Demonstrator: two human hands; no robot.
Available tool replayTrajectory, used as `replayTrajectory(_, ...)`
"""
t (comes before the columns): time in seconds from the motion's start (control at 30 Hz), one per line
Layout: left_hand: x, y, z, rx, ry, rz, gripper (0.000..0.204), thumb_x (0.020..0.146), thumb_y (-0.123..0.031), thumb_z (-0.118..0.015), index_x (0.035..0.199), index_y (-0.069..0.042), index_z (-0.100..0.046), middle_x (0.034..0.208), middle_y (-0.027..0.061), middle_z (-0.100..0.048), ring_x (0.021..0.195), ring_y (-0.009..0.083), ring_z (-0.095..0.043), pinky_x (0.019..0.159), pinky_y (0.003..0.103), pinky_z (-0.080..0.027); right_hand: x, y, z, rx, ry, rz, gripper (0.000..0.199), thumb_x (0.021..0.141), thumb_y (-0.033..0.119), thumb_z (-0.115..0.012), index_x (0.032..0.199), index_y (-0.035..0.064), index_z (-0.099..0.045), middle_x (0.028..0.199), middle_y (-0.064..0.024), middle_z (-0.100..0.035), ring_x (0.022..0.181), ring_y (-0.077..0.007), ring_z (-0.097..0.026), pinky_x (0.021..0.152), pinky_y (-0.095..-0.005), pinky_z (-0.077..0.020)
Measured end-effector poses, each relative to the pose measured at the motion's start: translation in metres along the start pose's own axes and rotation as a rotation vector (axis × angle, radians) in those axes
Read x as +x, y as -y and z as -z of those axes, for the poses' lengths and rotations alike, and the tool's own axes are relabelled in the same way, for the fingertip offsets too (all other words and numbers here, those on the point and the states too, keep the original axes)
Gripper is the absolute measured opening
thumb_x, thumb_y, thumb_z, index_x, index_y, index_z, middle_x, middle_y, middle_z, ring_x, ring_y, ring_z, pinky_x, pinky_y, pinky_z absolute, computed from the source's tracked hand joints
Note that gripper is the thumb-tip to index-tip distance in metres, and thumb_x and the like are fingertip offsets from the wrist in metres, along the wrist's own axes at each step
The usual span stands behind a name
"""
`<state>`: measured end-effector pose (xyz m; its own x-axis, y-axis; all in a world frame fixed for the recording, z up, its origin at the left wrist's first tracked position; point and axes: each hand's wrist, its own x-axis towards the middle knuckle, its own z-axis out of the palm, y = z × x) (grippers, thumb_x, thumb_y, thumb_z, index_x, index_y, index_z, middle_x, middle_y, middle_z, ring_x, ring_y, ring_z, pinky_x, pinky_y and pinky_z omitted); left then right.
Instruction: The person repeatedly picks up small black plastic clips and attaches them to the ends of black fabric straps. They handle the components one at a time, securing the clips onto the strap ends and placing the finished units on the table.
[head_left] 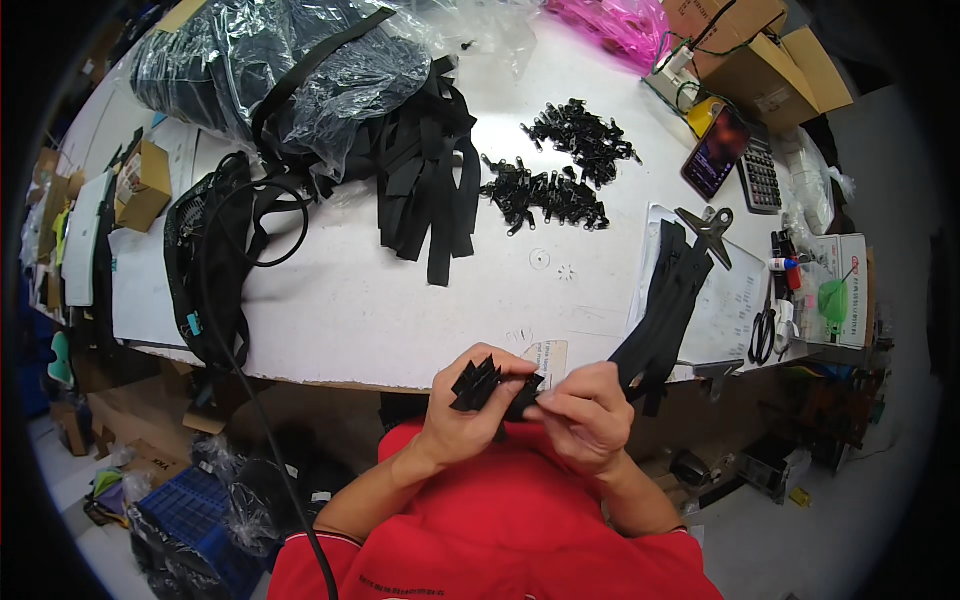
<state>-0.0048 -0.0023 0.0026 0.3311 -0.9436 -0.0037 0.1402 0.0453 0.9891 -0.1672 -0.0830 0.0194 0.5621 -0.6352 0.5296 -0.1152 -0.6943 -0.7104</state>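
Close to my body at the table's front edge, my left hand [466,402] is closed around a bundle of black zipper tapes [477,384], their cut ends fanning up between thumb and fingers. My right hand [588,415] meets it from the right, thumb and fingertips pinched at a black tape end beside the left thumb; any smaller part there is hidden. Just past my right hand, more black zipper tapes [662,300] lie along a clipboard [722,305] and hang over the edge. Two heaps of black zipper sliders, a far heap [582,140] and a nearer heap [545,195], sit mid-table.
Plastic-wrapped black goods [290,80] and a hanging bunch of black tapes [430,170] occupy the back left. A black cable [245,385] runs down the left side. At right are a phone [716,152], a calculator [760,175], scissors [763,335] and an opened carton [775,80].
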Motion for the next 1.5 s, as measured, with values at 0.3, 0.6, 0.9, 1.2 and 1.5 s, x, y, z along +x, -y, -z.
replayTrajectory(0.3, -0.001, 0.002, 0.000, -0.050, 0.022, -0.025, 0.014, 0.095, 0.003, -0.061, 0.107, 0.002, -0.068, 0.101, 0.0086, -0.067, 0.094, 0.0152, -0.065, 0.085, 0.028, -0.051, -0.011, 0.005, -0.009, 0.740, 0.068, -0.875, 0.009, 0.094, -0.001, -0.067, 0.103, -0.0017, -0.067, 0.100, -0.0034, -0.061, 0.084, -0.0070, -0.058, 0.075, -0.0219, -0.0474)
replayTrajectory(0.6, -0.003, 0.005, 0.001, -0.187, 0.056, 0.040, 0.018, 0.097, 0.004, -0.057, 0.111, 0.001, -0.067, 0.106, 0.0083, -0.065, 0.095, 0.0129, -0.062, 0.082, 0.026, -0.050, -0.007, -0.001, -0.005, 0.727, 0.138, -0.770, 0.003, 0.093, 0.000, -0.067, 0.096, -0.0013, -0.067, 0.096, -0.0030, -0.063, 0.086, -0.0083, -0.057, 0.077, -0.0242, -0.0462)
replayTrajectory(0.9, -0.003, 0.008, 0.004, -0.199, 0.089, 0.128, 0.017, 0.099, 0.001, -0.057, 0.112, 0.001, -0.068, 0.102, 0.0055, -0.064, 0.081, 0.0074, -0.056, 0.074, 0.023, -0.047, -0.013, -0.004, -0.011, 0.733, 0.073, -0.891, 0.005, 0.091, 0.004, -0.070, 0.095, -0.0003, -0.068, 0.092, -0.0017, -0.062, 0.080, -0.0064, -0.055, 0.070, -0.0222, -0.0436)
replayTrajectory(1.2, -0.003, 0.010, 0.001, 0.012, 0.013, -0.024, 0.016, 0.096, 0.000, -0.062, 0.111, 0.002, -0.069, 0.100, 0.0091, -0.064, 0.071, 0.0095, -0.062, 0.064, 0.023, -0.050, -0.011, -0.006, -0.017, 0.337, 0.081, -0.627, 0.008, 0.084, 0.004, -0.074, 0.088, 0.0005, -0.067, 0.078, -0.0027, -0.061, 0.063, -0.0076, -0.050, 0.056, -0.0242, -0.0396)
replayTrajectory(1.5, -0.001, 0.011, 0.003, 0.040, 0.021, -0.033, 0.017, 0.096, 0.002, -0.061, 0.111, 0.003, -0.069, 0.097, 0.0103, -0.064, 0.068, 0.0107, -0.063, 0.060, 0.024, -0.050, -0.014, -0.011, -0.024, 0.387, 0.031, -0.627, 0.008, 0.085, 0.005, -0.074, 0.086, 0.0010, -0.067, 0.078, -0.0021, -0.061, 0.063, -0.0071, -0.051, 0.056, -0.0239, -0.0400)
